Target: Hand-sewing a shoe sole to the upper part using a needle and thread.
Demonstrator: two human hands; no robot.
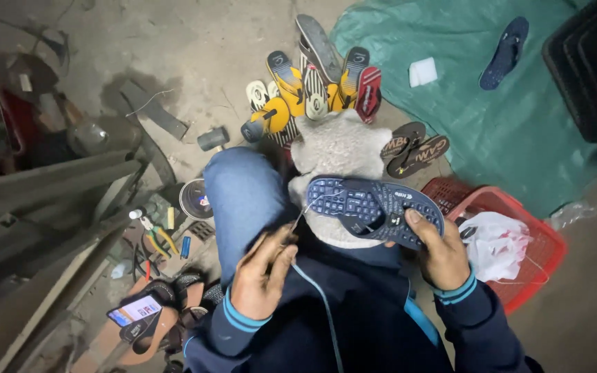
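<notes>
A dark blue flip-flop point(361, 207) lies sole-up across a grey cloth pad point(340, 148) on my lap. My right hand point(440, 252) grips its heel end, thumb on the sole. My left hand point(264, 273) pinches a thin needle or awl with a pale thread point(310, 205) that runs to the toe end of the flip-flop. My bent knee in blue jeans point(243, 193) rises just left of the sole.
Several flip-flops point(319, 76) lie in a pile ahead. A brown pair point(416, 148) sits beside a green tarp point(478, 90) bearing one blue sandal point(504, 54). A red basket point(519, 235) holds a white bag. Pliers point(157, 238), a tin point(195, 200) and a phone point(134, 309) lie left.
</notes>
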